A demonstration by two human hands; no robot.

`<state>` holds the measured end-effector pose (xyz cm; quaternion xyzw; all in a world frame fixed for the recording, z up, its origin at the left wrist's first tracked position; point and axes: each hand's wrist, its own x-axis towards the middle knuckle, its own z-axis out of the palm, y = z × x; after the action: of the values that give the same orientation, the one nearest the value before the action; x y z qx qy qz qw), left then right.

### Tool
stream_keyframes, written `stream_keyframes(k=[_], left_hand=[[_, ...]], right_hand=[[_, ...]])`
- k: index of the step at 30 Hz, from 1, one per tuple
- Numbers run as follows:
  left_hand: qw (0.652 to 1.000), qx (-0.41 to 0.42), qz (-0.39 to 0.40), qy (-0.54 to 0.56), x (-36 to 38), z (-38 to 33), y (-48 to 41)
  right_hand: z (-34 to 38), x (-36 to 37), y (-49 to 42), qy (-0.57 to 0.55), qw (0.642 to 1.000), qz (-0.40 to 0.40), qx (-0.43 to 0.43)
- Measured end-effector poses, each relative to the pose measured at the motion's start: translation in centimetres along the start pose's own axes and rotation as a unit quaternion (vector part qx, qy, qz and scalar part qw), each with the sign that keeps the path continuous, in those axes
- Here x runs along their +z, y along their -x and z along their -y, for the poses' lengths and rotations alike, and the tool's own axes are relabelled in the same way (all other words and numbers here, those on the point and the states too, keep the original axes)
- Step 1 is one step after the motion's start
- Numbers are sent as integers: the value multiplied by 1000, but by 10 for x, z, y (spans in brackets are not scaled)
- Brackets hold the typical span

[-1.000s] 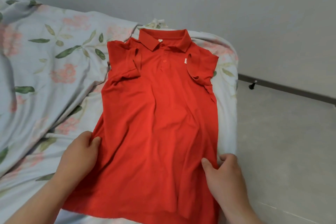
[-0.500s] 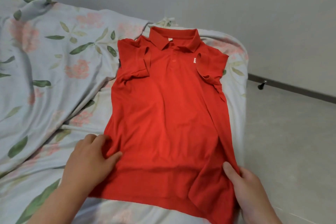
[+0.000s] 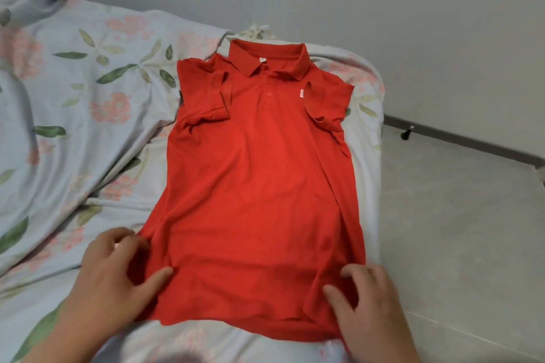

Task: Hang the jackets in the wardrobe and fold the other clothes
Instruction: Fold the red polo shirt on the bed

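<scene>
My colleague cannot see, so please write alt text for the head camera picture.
A red polo shirt lies front up on a floral bedsheet, both sleeves folded inward. The left hand and the right hand hold its two lower corners near the hem. Pale floor shows on the right.

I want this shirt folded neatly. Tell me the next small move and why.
Probably lift the hem of the red short-sleeved polo shirt and fold it up toward its collar. It lies flat on the floral bedsheet with both sleeves already turned in; the left hand pinches its lower left edge and the right hand touches the lower right corner.
</scene>
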<state>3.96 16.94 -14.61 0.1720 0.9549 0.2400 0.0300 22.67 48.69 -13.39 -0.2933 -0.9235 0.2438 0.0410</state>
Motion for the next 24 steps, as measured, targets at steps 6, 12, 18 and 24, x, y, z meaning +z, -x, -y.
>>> stream_keyframes(k=[6,12,18,24], left_hand=[[998,51,14,-15,6,15,19],[993,-82,33,76,1,37,18],[947,-247,93,182,-12,59,27],[844,-323,128,409,-26,44,25]], right_hand=[[-9,10,-2,25,988,147,32],[-47,-24,-9,-152,962,101,205],[-83,-44,4,-406,824,136,372],[-48,-23,13,-261,892,207,307]])
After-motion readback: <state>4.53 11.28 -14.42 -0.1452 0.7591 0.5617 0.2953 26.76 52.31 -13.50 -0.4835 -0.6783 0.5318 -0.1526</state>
